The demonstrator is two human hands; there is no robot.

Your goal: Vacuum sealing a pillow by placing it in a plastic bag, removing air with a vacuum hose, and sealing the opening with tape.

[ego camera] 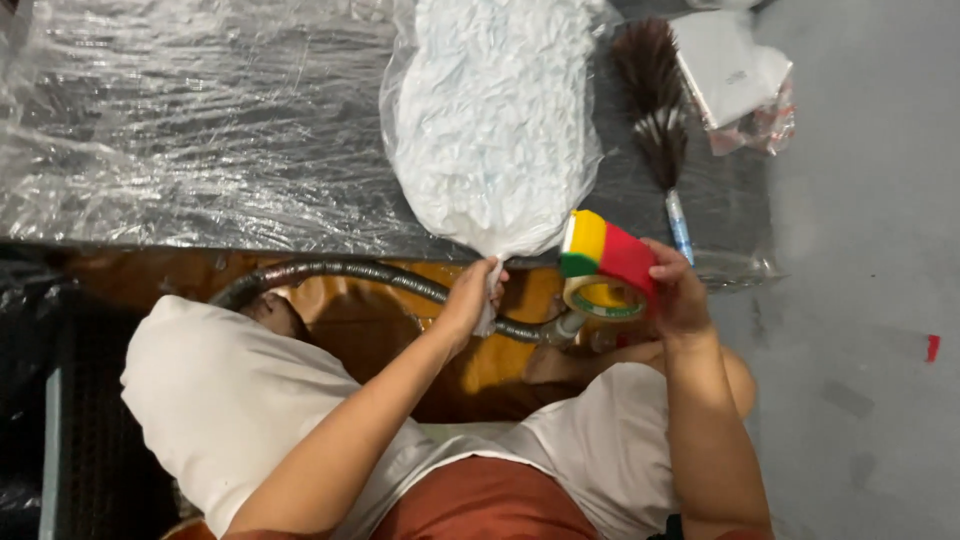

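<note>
Plastic bag (492,120) stuffed with white crumpled material lay on the dark table (700,200), its twisted neck hanging over the near edge of the table. Our left hand (470,297) was clamped around that neck, and our right hand (678,292) was closed on a tape dispenser (605,265) in yellow, green and red, held just right of the neck with its roll of tape below. Clear plastic sheeting (190,130) covered the table left of the bag, wrinkled and shiny. Right of the bag lay a feather duster (655,110) with brown plumes and a thin handle, and beyond it a small wrapped white packet (735,75) near the table's right edge. Past that edge spread bare grey floor (870,300), the widest free room. Below the bag's neck, a dark corrugated hose (350,272) ran along the table's near edge, crowding the space around our knees.
</note>
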